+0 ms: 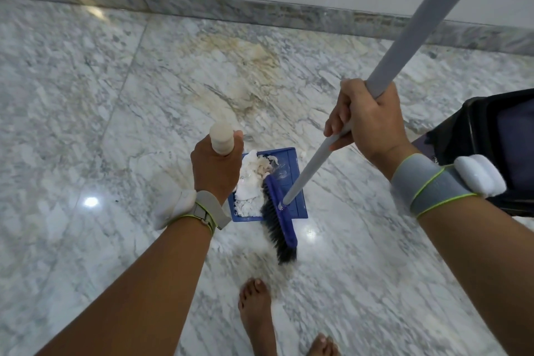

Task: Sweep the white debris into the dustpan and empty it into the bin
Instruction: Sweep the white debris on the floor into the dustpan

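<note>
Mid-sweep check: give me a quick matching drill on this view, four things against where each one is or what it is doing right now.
Things:
1. white debris
2. broom head
3. left hand
4. bin

Places or states:
A. at the right edge of the view, dark, beside the right forearm
B. piled inside the blue dustpan
C. closed around the pale upright dustpan handle
D. bristles lying across the dustpan's near edge and onto the floor

Pairs: 1-B, 2-D, 3-C, 4-A
</note>
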Demonstrator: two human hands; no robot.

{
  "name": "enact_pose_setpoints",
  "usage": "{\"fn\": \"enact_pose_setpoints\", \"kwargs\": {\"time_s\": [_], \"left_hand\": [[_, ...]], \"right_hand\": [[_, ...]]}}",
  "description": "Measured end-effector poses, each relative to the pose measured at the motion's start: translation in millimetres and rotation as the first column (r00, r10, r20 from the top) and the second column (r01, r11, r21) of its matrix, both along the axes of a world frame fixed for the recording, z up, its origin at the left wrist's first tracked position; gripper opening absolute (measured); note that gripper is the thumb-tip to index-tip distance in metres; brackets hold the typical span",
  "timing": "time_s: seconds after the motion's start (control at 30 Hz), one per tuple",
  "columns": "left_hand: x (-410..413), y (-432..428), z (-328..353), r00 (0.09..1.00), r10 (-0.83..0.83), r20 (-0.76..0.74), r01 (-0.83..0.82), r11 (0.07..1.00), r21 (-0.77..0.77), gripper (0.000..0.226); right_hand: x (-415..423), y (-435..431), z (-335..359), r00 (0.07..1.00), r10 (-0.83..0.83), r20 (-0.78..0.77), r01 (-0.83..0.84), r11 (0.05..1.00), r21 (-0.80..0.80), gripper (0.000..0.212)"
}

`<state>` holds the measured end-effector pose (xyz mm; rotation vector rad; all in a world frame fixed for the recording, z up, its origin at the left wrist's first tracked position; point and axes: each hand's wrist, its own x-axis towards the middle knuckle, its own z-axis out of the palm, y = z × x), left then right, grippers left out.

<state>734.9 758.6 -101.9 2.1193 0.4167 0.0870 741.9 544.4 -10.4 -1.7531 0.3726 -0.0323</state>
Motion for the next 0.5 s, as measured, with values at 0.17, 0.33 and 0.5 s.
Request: {"fn": "enact_pose_setpoints", "kwargs": {"time_s": [0.17,0.33,0.5], "left_hand": [[6.7,0.9,0.4,1.000,-0.002,0.013,0.002,0.999,-0.032,0.039],[13.1,-1.9,2.1,1.000,-0.004,0.003,0.004,0.999,-0.048,0.039],[20.8,-10.5,2.0,1.000,-0.021,-0.006,0.021,1.000,-0.020,0.040]], "right_hand": [[9.9,-13.5,25.7,0.998,-0.042,0.049,0.044,0.997,-0.055,0.044],[24.4,-28.1,36.4,0.994,-0.088,0.071,0.098,0.984,-0.147,0.038],[38.0,-39.1,16.5,0.988,-0.139,0.064,0.151,0.957,-0.249,0.034]]}}
